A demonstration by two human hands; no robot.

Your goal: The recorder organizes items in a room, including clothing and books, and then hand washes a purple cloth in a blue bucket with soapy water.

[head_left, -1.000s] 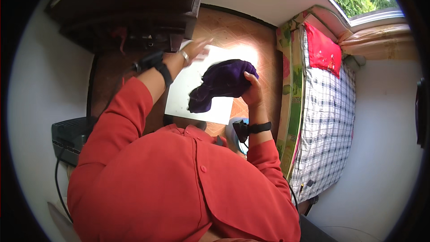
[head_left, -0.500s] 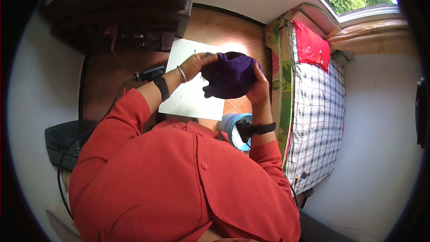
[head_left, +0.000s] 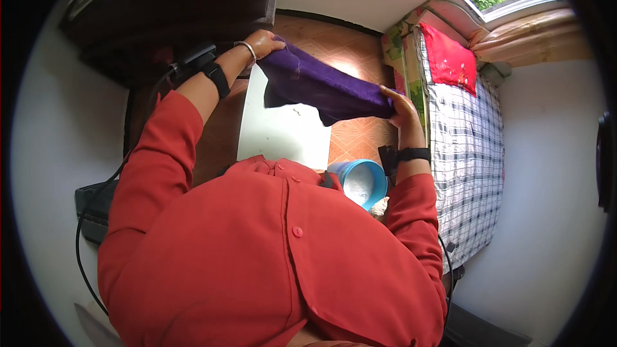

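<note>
A dark purple cloth (head_left: 321, 83) is stretched between my two hands above a white board or tabletop (head_left: 283, 135). My left hand (head_left: 262, 44) grips its upper left corner, the thumb pointing along the edge. Lower down, my right hand (head_left: 403, 108) pinches the opposite end, thumb on top. The cloth slants down to the right, and its lower edge hangs loose and uneven. Below my right hand stands a light blue bucket (head_left: 360, 183) with whitish, foamy-looking contents.
At right is a bed with a checked sheet (head_left: 466, 167) and a red pillow (head_left: 448, 58). Dark wooden furniture (head_left: 173, 6) fills the upper left. Orange tiles (head_left: 321, 32) cover the floor. A black cable (head_left: 80, 244) runs down beside my left arm.
The bunched purple cloth has been pulled out wide. My left hand has moved up and left, my right hand to the right, so more of the bucket shows.
</note>
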